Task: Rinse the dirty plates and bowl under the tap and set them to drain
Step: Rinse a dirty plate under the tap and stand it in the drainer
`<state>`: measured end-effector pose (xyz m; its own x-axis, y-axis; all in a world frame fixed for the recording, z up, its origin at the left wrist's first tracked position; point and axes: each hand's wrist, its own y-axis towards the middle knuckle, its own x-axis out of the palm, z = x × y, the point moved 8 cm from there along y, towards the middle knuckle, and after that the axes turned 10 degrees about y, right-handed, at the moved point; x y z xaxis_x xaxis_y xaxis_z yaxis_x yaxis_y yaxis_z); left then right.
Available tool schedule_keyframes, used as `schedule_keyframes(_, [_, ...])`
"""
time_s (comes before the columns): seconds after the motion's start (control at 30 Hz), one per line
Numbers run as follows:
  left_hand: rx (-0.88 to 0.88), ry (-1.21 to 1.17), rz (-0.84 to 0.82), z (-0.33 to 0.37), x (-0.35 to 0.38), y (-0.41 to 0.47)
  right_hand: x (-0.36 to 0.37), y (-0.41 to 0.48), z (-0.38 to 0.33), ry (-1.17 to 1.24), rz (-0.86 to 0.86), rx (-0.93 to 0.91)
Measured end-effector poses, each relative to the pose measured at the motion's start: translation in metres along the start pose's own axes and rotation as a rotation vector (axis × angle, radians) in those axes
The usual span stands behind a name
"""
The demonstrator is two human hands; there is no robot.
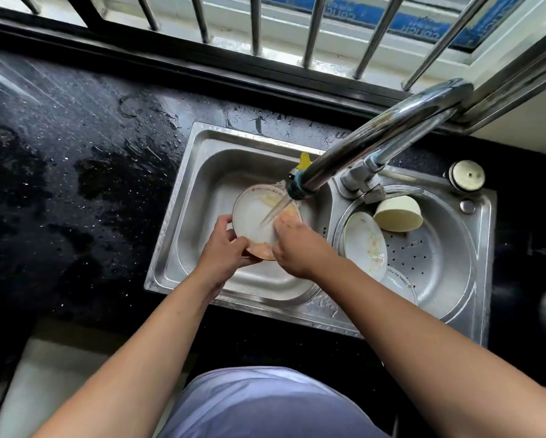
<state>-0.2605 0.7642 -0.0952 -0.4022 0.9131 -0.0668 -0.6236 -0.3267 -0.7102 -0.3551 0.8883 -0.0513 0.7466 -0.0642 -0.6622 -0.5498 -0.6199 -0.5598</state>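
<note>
A white plate (252,216) with an orange-smeared rim is tilted under the running tap (300,189) over the left sink basin (214,172). My left hand (224,245) grips the plate's lower left edge. My right hand (294,245) rests on its right side, fingers on the wet surface where the water lands. In the round right basin (448,257) a dirty white plate (365,245) leans on its edge, a cream bowl (398,213) lies tipped beside it, and another plate (399,284) with printed words lies below.
Wet black countertop (75,159) stretches to the left of the sink. The chrome faucet neck (388,131) arches over from the back right. A round metal cap (467,175) sits at the sink's back right corner. Window bars (256,23) run along the back.
</note>
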Motion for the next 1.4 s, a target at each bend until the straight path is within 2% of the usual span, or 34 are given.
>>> schedule_keyframes(0.07, [0.019,0.040,-0.004,-0.001,0.003,-0.002,0.002,0.015,-0.019,0.093,-0.013,-0.019])
schedule_keyframes(0.2, [0.011,-0.027,0.039,-0.002,-0.008,0.000,0.016,0.002,-0.058,0.257,-0.092,-0.233])
schedule_keyframes(0.27, [-0.007,-0.050,0.059,-0.005,-0.015,0.003,0.025,-0.011,-0.043,0.289,-0.111,-0.177])
schedule_keyframes(0.43, [-0.005,0.015,0.042,-0.010,-0.007,0.000,0.020,0.013,-0.006,0.094,-0.011,0.039])
schedule_keyframes(0.5, [0.008,0.025,0.019,-0.009,-0.002,-0.004,0.012,0.024,-0.025,0.116,-0.001,-0.067])
schedule_keyframes(0.6, [-0.001,-0.034,0.048,-0.007,-0.011,-0.003,0.017,0.014,-0.054,0.249,-0.079,-0.277])
schedule_keyframes(0.67, [-0.009,-0.075,0.089,-0.009,-0.018,0.000,0.026,0.001,-0.042,0.285,-0.118,-0.226])
schedule_keyframes(0.8, [-0.006,-0.043,0.092,-0.013,-0.016,-0.001,0.023,0.003,-0.010,-0.046,-0.020,0.044])
schedule_keyframes(0.83, [0.001,-0.032,0.077,-0.013,-0.015,-0.001,0.020,0.008,-0.014,-0.049,0.000,0.061])
schedule_keyframes(0.97, [0.011,-0.040,0.064,-0.015,-0.008,-0.004,0.021,0.012,-0.051,0.169,-0.033,-0.118])
schedule_keyframes(1.07, [-0.043,-0.143,0.114,-0.016,-0.011,-0.003,0.019,-0.011,-0.036,0.323,-0.041,-0.047])
schedule_keyframes(1.13, [-0.112,-0.240,0.132,-0.020,-0.012,0.001,0.010,-0.030,-0.010,0.356,0.048,0.048])
schedule_keyframes(1.27, [-0.247,-0.385,0.089,-0.032,-0.004,0.004,-0.032,-0.062,0.051,0.478,0.379,0.202])
schedule_keyframes(1.4, [-0.367,-0.419,0.022,-0.044,0.016,0.005,-0.086,-0.097,0.129,0.548,0.671,0.503])
